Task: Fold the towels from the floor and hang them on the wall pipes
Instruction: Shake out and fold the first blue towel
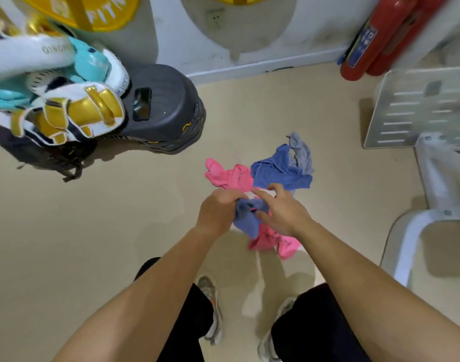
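Note:
Several small towels lie in a heap on the beige floor. A pink towel, a blue towel and a grey towel lie at the far side. My left hand grips a bunched blue towel lifted off the floor. My right hand pinches the same blue towel from the right with its thumb, its other fingers spread. Under both hands hangs or lies another pink towel. No wall pipes are in view.
A dark punching-bag base with boxing gloves on it stands at the left. Two red fire extinguishers lean against the wall at the back right. A metal louvred panel and a white frame stand on the right. My feet are below.

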`<state>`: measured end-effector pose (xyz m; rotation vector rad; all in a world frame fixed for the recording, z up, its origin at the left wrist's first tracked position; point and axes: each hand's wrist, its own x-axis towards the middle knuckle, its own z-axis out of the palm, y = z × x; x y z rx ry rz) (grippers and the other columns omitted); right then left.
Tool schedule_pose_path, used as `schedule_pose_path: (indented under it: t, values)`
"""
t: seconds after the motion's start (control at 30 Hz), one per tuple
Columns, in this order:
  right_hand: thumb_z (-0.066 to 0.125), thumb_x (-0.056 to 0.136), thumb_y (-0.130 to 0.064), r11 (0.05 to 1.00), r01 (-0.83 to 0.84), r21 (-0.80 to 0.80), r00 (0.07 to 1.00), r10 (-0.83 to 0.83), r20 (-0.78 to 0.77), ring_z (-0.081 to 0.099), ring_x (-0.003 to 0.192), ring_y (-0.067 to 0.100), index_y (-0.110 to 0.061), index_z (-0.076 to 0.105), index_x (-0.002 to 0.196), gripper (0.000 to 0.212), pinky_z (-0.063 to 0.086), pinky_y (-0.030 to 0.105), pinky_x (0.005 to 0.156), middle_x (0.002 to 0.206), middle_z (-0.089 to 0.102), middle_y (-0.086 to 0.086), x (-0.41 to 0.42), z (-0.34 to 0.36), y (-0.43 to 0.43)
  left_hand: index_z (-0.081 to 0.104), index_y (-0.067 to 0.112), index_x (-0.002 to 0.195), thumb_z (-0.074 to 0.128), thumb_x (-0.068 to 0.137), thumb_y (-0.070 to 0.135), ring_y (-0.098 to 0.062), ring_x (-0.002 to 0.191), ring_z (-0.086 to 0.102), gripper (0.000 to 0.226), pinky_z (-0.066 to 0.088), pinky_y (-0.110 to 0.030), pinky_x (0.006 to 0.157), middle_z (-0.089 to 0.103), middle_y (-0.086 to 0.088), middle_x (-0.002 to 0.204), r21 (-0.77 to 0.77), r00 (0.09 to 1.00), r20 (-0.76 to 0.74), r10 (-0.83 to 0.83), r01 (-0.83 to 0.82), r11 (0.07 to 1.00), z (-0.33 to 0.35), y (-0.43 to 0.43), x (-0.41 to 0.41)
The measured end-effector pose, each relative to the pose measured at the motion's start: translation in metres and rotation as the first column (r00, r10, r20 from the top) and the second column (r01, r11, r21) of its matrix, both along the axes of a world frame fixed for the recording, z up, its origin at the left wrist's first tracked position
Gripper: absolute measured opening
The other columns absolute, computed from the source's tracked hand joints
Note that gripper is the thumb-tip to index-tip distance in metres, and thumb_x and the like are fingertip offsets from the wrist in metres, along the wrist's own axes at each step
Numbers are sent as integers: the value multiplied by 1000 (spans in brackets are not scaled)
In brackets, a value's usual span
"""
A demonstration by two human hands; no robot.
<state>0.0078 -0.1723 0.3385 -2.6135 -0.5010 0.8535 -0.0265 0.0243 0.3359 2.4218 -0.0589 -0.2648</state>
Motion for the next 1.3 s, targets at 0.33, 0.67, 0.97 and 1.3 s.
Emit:
schedule_pose_path:
  t: [0.33,0.67,0.97,1.3]
  values:
    - [62,86,-52,955,181,235,983,-182,-17,51,104,22,-30,62,112,34,46,40,85,102,54,-7,-43,337,-5,69,34,98,54,90,17,-9,88,63,24,52,-37,83,71,16,93,-222,983,7,186,-180,958,364,-18,-28]
    - [66,90,-20,803,319,503,918,-394,47,53,61,13,-24,60,71,20,41,26,60,61,61,-7,-42,427,-17,73,28,102,51,92,6,-17,91,52,33,38,-26,78,62,19,82,-153,990,120,81,-62,986,440,-12,-35]
    - [50,99,-26,863,206,462,912,-340,228,51,66,7,-25,49,76,23,41,26,64,69,55,-8,-33,497,-25,65,27,96,50,93,10,-15,83,47,23,37,-31,71,63,9,85,-116,992,115,59,-45,992,432,-12,-40]
    - [53,96,-29,832,256,493,774,-481,411,54,70,16,-26,54,75,22,44,36,67,69,58,-6,-24,522,-73,64,29,94,44,95,5,-15,86,63,30,54,-35,74,68,10,89,-78,973,-81,216,-222,972,410,32,-63]
